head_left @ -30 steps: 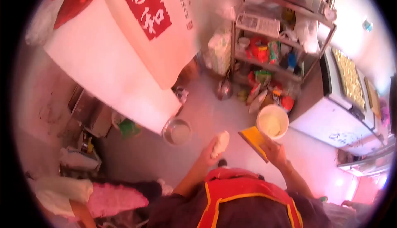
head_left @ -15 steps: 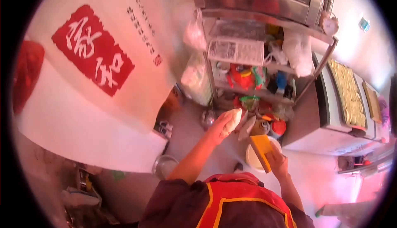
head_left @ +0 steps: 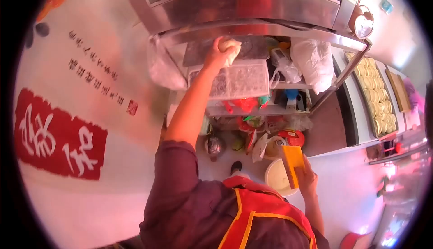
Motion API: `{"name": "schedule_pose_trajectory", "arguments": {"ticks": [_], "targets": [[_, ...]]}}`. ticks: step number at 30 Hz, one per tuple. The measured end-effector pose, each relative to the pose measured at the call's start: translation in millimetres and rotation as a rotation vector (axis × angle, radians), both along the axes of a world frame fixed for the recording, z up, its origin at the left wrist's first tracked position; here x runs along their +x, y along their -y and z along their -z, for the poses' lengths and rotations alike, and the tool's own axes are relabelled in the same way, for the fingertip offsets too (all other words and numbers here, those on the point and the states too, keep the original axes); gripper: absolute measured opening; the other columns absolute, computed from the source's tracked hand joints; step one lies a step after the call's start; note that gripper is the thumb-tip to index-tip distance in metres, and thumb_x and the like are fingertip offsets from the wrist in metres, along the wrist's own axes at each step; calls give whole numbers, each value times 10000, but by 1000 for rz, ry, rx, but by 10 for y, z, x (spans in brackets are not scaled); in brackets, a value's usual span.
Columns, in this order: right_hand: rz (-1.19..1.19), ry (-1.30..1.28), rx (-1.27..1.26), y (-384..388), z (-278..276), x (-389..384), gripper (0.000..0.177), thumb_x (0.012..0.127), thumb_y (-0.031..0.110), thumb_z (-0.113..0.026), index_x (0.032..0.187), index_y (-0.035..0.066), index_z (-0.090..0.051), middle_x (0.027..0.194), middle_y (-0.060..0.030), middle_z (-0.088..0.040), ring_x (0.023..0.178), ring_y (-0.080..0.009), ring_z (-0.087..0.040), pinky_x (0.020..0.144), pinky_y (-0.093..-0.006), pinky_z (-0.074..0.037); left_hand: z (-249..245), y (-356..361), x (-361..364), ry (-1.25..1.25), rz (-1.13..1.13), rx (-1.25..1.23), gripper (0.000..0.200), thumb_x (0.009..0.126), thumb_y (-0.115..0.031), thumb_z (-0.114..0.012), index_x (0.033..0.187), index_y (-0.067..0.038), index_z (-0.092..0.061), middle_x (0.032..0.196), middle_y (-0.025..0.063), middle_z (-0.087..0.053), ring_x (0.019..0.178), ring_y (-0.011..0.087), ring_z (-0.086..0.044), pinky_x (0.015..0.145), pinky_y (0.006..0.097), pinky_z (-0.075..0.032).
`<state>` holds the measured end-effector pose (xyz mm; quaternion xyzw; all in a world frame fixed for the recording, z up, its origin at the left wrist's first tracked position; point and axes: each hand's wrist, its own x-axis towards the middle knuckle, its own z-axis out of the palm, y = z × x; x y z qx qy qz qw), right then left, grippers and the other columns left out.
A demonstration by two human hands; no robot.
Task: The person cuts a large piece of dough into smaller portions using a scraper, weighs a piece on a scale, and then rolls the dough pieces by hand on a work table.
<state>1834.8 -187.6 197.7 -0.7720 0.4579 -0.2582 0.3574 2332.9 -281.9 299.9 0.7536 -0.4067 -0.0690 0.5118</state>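
My red apron (head_left: 270, 206) with its yellow trim is nearest to me. Just beyond it, on the right, my right hand (head_left: 306, 177) is closed around a flat yellow tool (head_left: 293, 162), which stands roughly upright with its broad side showing. The tool is over the far right part of a round white bucket (head_left: 272, 176) on the floor, in my view; I cannot tell whether they touch. The bucket has something pale inside.

Farther on, a shiny round metal thing (head_left: 214, 145) sits on the floor to the left, and a red lid (head_left: 293, 137) lies near the bucket, among bags and packets below the rack.

My left arm reaches out to the rack's upper shelf. My left hand (head_left: 216, 56) is closed on a soft, pale lump (head_left: 231, 49), part of which shows past my fingers. The lump is in front of a dark tray (head_left: 255, 49) and near the far edge of a clear plastic box (head_left: 246, 78); I cannot tell whether it touches either. A stuffed white bag (head_left: 313, 64) is to the right of the box.

On the right, a long tray (head_left: 393, 129) holds rows of pale folded pieces, with a wooden board (head_left: 398, 90) beside it. Farthest off, a big metal cabinet (head_left: 243, 6) sits on top of the rack, with a clock (head_left: 363, 26) at its right.
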Motion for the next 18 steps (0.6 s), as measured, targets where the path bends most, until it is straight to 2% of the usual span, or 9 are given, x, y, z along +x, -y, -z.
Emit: {"name": "schedule_pose_trajectory", "arguments": {"ticks": [2,3,5,8,11,14,15,17,18], "targets": [[50,-13,-23,11,-22,180,433,858,69,-589,1286,69,-524,995,-219,-654,898,-297,-675,756,-342,-519,-20,185,223,205,-39,234,740,746,-497,-688,1327,-102,-453,1176,205,-589,1091,309,-580,893,387,-464],[58,-9,-35,16,0,259,437,859,72,-587,1291,72,-519,988,-221,-655,897,-299,-675,757,-342,-519,36,212,347,188,22,388,730,763,-497,-670,1334,-104,-443,1217,211,-569,1131,320,-559,908,394,-452],[70,1,-71,80,43,395,446,863,78,-584,1303,78,-509,973,-225,-656,897,-303,-674,758,-344,-520,46,380,607,366,39,669,676,765,-483,-677,1292,-100,-501,1177,180,-599,1074,332,-585,904,400,-451],[75,-23,-54,149,-78,660,457,860,71,-589,1310,76,-503,976,-225,-656,901,-308,-674,760,-336,-519,287,330,820,835,-63,32,573,753,-439,-707,1196,-95,-590,1061,153,-649,951,326,-622,842,407,-479],[30,-17,-76,267,-154,877,453,861,100,-567,1307,62,-497,927,-206,-667,847,-278,-690,720,-339,-526,-108,-14,851,863,-48,-103,412,776,-352,-716,1084,-85,-652,963,110,-671,844,259,-638,748,386,-505],[-20,18,-146,339,-148,1036,449,867,79,-585,1308,68,-501,944,-211,-662,831,-245,-690,706,-322,-523,-89,-211,1023,-539,61,208,331,796,-290,-723,1030,-65,-657,949,72,-667,830,183,-638,662,353,-509],[-29,35,-108,346,-219,1093,445,866,58,-597,1303,70,-511,961,-217,-660,842,-248,-688,709,-316,-519,-40,-315,1020,-619,146,48,269,836,-221,-692,1029,-39,-643,971,55,-648,861,154,-621,729,308,-507],[-60,24,-159,372,-255,1170,441,870,69,-601,1301,69,-511,948,-216,-660,826,-241,-690,693,-310,-521,-12,-481,1115,-992,382,-266,243,840,-108,-670,1045,11,-614,992,90,-626,937,183,-602,874,303,-485],[-75,21,-183,372,-264,1197,440,871,75,-603,1301,68,-511,942,-215,-661,818,-237,-691,684,-307,-522,-27,-530,1105,-1053,321,-316,225,833,11,-626,1049,53,-580,1028,128,-601,1017,220,-576,1014,343,-426]]}}
